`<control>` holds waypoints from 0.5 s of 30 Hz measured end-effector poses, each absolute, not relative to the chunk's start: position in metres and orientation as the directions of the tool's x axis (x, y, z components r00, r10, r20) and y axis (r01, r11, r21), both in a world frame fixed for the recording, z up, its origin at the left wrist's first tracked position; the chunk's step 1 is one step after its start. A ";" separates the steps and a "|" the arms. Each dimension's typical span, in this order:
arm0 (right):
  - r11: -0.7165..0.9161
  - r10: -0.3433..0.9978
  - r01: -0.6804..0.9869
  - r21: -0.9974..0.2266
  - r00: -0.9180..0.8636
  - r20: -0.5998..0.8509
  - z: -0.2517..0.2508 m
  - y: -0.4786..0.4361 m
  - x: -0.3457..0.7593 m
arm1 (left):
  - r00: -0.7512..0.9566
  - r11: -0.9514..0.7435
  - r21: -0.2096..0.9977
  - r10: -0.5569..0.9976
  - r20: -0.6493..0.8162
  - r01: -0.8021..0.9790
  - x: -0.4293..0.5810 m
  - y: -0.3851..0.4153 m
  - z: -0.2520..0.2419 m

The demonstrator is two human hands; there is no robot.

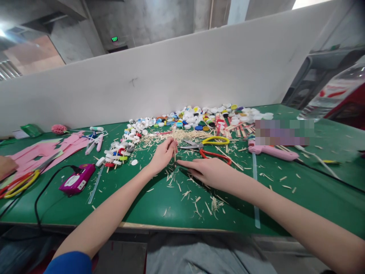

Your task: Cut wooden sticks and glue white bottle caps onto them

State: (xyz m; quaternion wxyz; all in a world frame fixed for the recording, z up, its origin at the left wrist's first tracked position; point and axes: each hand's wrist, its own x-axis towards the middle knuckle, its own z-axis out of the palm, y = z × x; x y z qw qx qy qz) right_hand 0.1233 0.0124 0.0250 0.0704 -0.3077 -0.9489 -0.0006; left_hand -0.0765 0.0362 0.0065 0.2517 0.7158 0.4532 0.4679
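My left hand (pixel 163 156) pinches a thin wooden stick (pixel 175 153), which stands roughly upright over the green table. My right hand (pixel 203 173) is just to the right, its index finger stretched toward the stick's lower end. Whether that fingertip touches the stick I cannot tell. Behind the right hand lie scissors (pixel 196 145) with one yellow and one red handle, blades parted and pointing left. Pale wood shavings (pixel 196 135) are heaped behind the hands, and loose slivers (pixel 215 203) are scattered in front of them.
Bottle caps (pixel 194 114) pile up along the white partition (pixel 171 82). A pink glue gun (pixel 275 152) lies right, with a glue stick (pixel 255 190) nearby. To the left are a purple corded device (pixel 78 180), pink paper (pixel 68 146) and another person's hand (pixel 7 167) beside scissors (pixel 24 182).
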 end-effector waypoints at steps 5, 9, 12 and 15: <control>0.800 0.565 0.589 0.113 -0.803 0.188 0.019 0.015 0.122 | 0.151 -0.465 0.772 0.882 0.447 0.433 -0.076 0.035 0.009; 0.803 0.556 0.584 0.120 -0.806 0.203 0.018 0.016 0.122 | 0.151 -0.473 0.766 0.877 0.456 0.436 -0.076 0.034 0.011; 0.805 0.563 0.585 0.101 -0.806 0.181 0.020 0.017 0.122 | 0.153 -0.476 0.766 0.876 0.458 0.432 -0.076 0.033 0.011; 0.805 0.569 0.588 0.079 -0.803 0.174 0.020 0.018 0.121 | 0.153 -0.468 0.771 0.880 0.449 0.432 -0.076 0.033 0.010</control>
